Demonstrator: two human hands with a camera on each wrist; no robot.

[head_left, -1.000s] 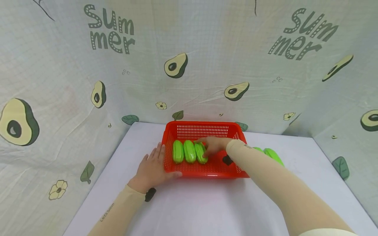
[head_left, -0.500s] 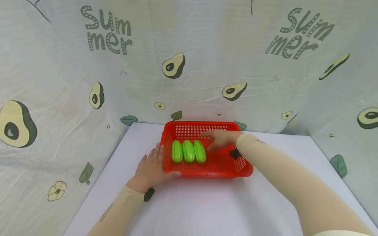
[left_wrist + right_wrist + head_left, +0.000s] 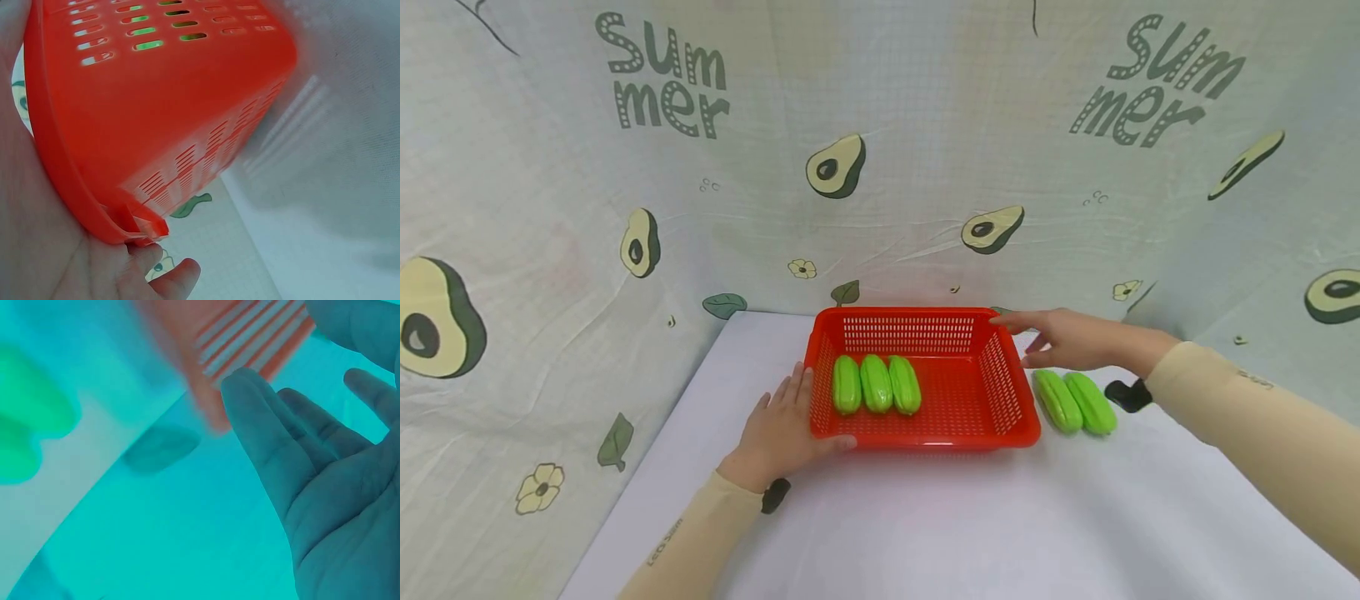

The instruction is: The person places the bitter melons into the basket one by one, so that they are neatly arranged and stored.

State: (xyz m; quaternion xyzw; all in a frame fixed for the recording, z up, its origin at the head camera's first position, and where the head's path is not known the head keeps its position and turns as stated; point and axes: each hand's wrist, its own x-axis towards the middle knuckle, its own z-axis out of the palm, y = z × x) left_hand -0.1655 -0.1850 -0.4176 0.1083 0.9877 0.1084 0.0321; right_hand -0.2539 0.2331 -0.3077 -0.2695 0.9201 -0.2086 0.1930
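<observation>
Backed by printed cloth [image 3: 737, 229] in head view; see two green gourds [image 3: 1092, 404] toward far right corner of tabletop [image 3: 925, 525], three others [image 3: 876, 385] inside red basket [image 3: 952, 385]. Likely light, firm, slippery: grasp mid-length. From left wrist, see left hand [image 3: 56, 250] flat against basket. From right wrist, see right hand [image 3: 344, 481] loosely spread, empty.

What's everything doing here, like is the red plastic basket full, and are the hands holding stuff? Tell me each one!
Red plastic basket: upright, partly filled.
Three long green gourd-like things: lying side by side inside it.
Two matching green things: lying side by side on the white tabletop.
Left hand: open, resting on the basket's rim.
Right hand: open, holding nothing, near the opposite rim.
Pale avocado-print cloth: hanging, creased.
</observation>
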